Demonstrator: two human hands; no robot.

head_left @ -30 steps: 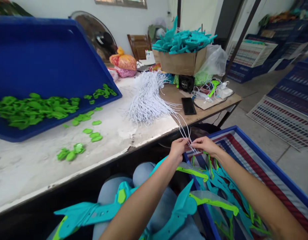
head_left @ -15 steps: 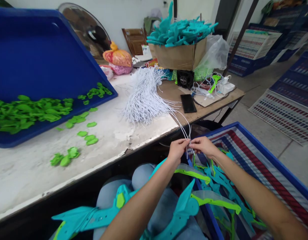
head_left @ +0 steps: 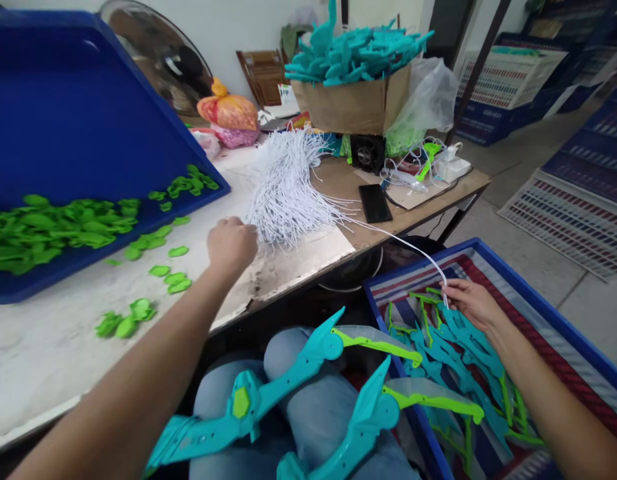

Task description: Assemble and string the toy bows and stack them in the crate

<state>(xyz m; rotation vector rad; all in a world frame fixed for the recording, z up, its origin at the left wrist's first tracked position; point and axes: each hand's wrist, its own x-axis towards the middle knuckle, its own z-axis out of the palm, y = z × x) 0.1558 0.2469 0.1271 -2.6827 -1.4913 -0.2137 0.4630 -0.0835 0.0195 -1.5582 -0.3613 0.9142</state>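
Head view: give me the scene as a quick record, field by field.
Left hand: over the table, beside the white cord bundle; grip unclear
Right hand: pinching white cords over the blue-rimmed crate
Lap: two turquoise pieces with green arms
Table: loose green pieces, blue tray, dark phone
Cardboard box: heaped with turquoise parts

A pale wall [head_left: 233, 23] closes the far side, behind a large round fan [head_left: 182, 63] and, to its right, a brown wooden chair [head_left: 263, 79]. A white table [head_left: 43, 360] fills the near left; at right, stacked crates [head_left: 508, 81] stand on grey floor [head_left: 543, 267].
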